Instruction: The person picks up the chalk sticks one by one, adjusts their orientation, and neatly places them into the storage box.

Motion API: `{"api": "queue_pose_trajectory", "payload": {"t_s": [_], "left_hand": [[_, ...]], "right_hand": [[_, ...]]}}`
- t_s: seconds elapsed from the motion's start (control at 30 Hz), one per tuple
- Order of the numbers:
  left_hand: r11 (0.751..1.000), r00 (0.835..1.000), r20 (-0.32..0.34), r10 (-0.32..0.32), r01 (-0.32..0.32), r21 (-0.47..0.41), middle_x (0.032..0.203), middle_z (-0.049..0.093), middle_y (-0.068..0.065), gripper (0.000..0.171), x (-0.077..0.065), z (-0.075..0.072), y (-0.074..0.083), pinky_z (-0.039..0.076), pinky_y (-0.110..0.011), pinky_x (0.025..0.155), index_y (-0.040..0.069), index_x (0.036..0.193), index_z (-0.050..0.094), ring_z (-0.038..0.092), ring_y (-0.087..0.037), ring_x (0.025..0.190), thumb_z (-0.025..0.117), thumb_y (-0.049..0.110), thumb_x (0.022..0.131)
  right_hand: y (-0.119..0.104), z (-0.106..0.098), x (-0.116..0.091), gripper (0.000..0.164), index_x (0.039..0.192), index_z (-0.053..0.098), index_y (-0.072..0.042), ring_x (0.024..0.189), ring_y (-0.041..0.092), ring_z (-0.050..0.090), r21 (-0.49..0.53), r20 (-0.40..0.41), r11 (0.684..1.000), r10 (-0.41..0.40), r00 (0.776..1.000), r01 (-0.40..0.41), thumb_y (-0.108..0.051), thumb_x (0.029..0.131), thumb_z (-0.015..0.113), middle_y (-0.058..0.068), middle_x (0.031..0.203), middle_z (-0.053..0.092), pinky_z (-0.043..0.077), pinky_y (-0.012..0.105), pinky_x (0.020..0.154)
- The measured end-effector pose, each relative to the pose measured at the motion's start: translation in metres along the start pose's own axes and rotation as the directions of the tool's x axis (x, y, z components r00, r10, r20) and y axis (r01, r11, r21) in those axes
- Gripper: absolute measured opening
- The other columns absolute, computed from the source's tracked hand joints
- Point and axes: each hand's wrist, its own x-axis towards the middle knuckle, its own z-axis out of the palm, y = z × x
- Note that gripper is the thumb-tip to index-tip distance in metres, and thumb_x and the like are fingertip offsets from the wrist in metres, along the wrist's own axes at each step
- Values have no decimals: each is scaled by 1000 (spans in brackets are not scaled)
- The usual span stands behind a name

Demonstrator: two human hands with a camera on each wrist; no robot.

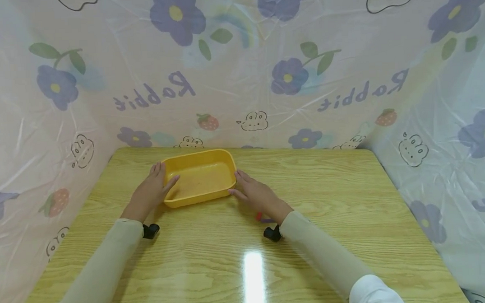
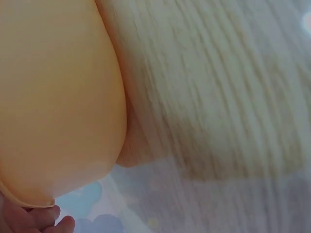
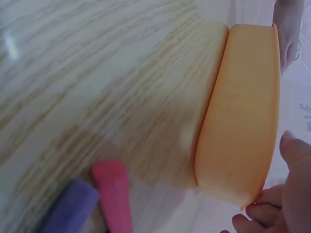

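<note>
A yellow rectangular plastic tub [image 1: 201, 179] stands near the back of the table, left of the middle, with nothing inside. My left hand [image 1: 148, 191] grips its left end, thumb over the rim on the inner side and fingers outside. At the right end, my right hand [image 1: 257, 194] holds the rim near the front corner. Close up in the right wrist view, the fingertips [image 3: 265, 208] meet the tub's rim. The left wrist view shows the tub's outer wall [image 2: 58, 97] and a few fingers at its rim.
Under my right wrist lie a red rounded stick-like piece [image 3: 114, 194] and a purple one [image 3: 70, 208], mostly hidden by the arm in the head view. Patterned sheeting [image 1: 239, 88] hangs behind and beside the wood-grain table [image 1: 325, 193].
</note>
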Motion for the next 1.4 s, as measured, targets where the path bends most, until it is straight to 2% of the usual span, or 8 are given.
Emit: {"api": "queue_pose_trajectory", "payload": {"t_s": [0.17, 0.3, 0.53, 0.8, 0.97, 1.23, 1.4], "left_hand": [[1000, 1000, -31, 1, -1, 1, 150, 0, -29, 92, 5, 0, -1, 14, -58, 106, -6, 146, -1, 0, -41, 138, 19, 66, 92], [1000, 1000, -27, -8, 7, -9, 151, 0, -27, 93, 7, 3, -2, 12, -58, 106, -5, 146, -1, -2, -40, 138, 18, 67, 91], [1000, 998, -54, -10, 9, -27, 151, 5, -26, 91, 9, 7, -2, 13, -57, 107, -6, 147, 7, 6, -41, 137, 22, 65, 92], [998, 998, -49, -25, 22, -58, 152, 4, -22, 92, 8, 7, 0, 12, -57, 107, -3, 147, 7, 5, -39, 138, 20, 68, 90], [998, 999, -44, -20, 17, -68, 153, 3, -22, 91, 9, 9, 2, 12, -57, 107, -2, 148, 6, 4, -38, 138, 20, 67, 91], [998, 999, -39, -13, 10, -66, 153, 2, -21, 83, 6, 13, 6, 11, -56, 108, -1, 148, 4, 3, -37, 139, 24, 60, 95], [998, 999, -46, -5, 3, -56, 153, 3, -19, 87, 2, 13, 8, 13, -56, 108, 1, 148, 5, 3, -36, 139, 20, 65, 92]], "right_hand": [[0, -1, 2, 70, 147, 24, -3, 136, 22, 24, 8, -33, 1000, -12, 999, 12, -50, 97, 37, 11, 152, 19, 31, 39, 106], [1, -1, 2, 65, 145, 29, -2, 135, 24, 29, -7, -62, 1000, -29, 998, 28, -45, 97, 41, 12, 150, 25, 33, 39, 104], [4, 0, -2, 63, 144, 33, -2, 133, 26, 32, -36, -88, 998, -59, 994, 56, -40, 96, 48, 14, 148, 29, 39, 41, 99], [5, 0, -7, 64, 141, 35, 2, 128, 30, 39, -90, -122, 991, -115, 986, 104, -37, 94, 55, 18, 146, 31, 47, 40, 90], [5, 0, -14, 63, 142, 35, 1, 128, 30, 40, -103, -136, 987, -139, 981, 126, -35, 94, 55, 19, 145, 33, 47, 39, 91], [-1, -2, -26, 66, 143, 33, -1, 127, 30, 41, -59, -125, 993, -106, 986, 100, -40, 94, 53, 19, 145, 31, 48, 40, 89], [-6, -2, -33, 71, 145, 28, -1, 126, 32, 41, -19, -85, 998, -69, 994, 67, -44, 94, 51, 20, 147, 28, 45, 40, 92]]}}
